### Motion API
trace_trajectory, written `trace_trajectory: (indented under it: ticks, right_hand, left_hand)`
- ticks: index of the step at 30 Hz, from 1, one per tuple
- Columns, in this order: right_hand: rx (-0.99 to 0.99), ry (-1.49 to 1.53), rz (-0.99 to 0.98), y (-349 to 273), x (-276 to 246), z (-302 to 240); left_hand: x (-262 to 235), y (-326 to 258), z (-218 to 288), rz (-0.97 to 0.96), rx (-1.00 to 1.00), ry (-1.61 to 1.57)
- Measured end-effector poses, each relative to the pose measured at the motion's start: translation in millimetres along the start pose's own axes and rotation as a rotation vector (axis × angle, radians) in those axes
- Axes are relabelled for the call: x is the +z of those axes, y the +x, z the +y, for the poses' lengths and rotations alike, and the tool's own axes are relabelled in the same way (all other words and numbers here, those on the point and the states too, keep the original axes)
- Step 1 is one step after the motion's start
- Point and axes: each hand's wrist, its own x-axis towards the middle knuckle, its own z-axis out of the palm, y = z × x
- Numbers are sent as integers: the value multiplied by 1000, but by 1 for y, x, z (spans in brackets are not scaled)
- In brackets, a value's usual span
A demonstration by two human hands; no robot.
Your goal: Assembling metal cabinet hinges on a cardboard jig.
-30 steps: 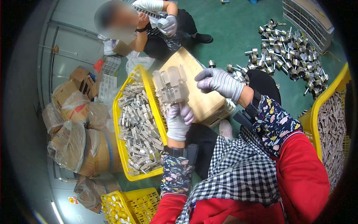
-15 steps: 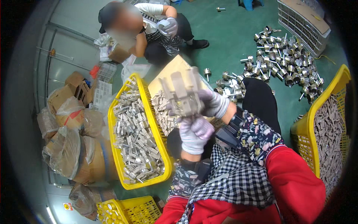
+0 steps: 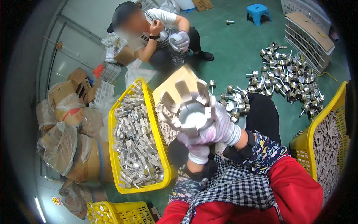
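Observation:
In front of my lap I hold up a round metal cup with several flat grey metal blocks standing around its rim like a crown. Its open mouth faces up toward me, and the inside is bare metal. My left hand, gloved, is closed beneath the cup; whatever its fingers wrap there is hidden. Around the cup's right side curls my gloved right hand, its fingers partly under the cup. Behind the cup, a cardboard box holds loose grey metal blocks.
A yellow basket of metal blocks stands at my left, another yellow basket at my right. Metal cups with stems lie heaped on the green floor. A person squats ahead. Bagged cartons line the left wall.
The cup has tipped so its mouth now shows. My right hand has come down around its side. The view has shifted, and the other person has raised a hand toward the head.

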Motion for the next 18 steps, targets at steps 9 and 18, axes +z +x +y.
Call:
trace_trajectory:
  ticks: [9, 18]
  right_hand:
    - [25, -64, -160, -6, -8, 13]
    - [54, -146, -90, 3, 0, 6]
  left_hand:
    - [9, 7, 52, -20, -400, -749]
    - [31, 13, 75, 199, -234, -690]
